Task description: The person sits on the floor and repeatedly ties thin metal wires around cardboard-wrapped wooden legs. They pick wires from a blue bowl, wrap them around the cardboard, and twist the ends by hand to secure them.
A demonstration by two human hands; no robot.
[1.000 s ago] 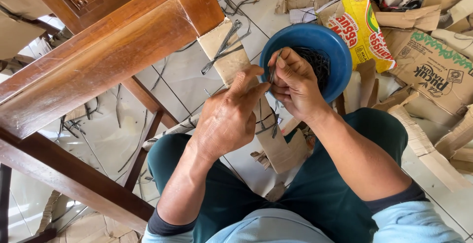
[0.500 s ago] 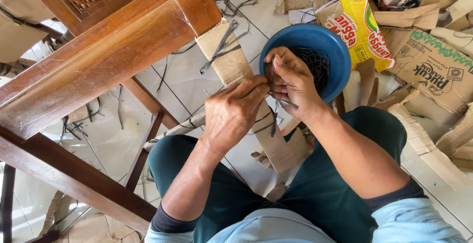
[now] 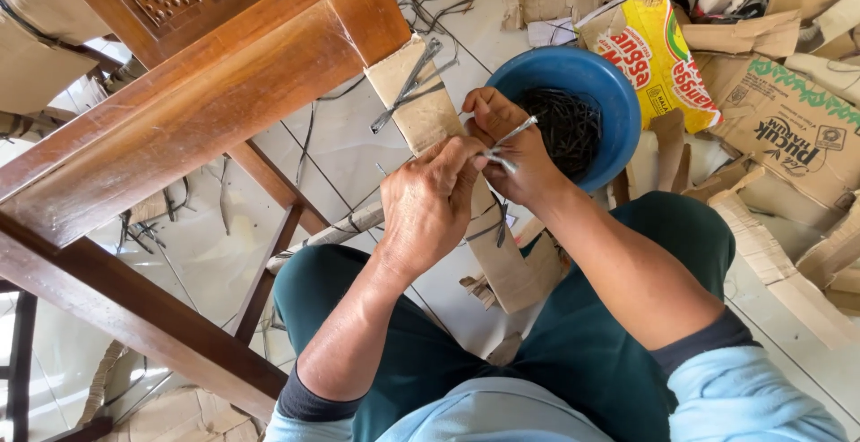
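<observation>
Tiled floor (image 3: 358, 151) w/ cardboard scraps. Left hand (image 3: 430, 205) and right hand (image 3: 515, 151) both pinch small metal nails (image 3: 506, 142), just near of blue bowl (image 3: 618, 102). Risk: points prick fingers, or a nail slips, drops btwn knees.

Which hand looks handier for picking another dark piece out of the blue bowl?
Probably the right hand: it sits at the rim of the blue bowl, just beside the dark pieces. The left hand is farther from the bowl, over the cardboard strip, and both hands pinch a thin metal piece.
</observation>
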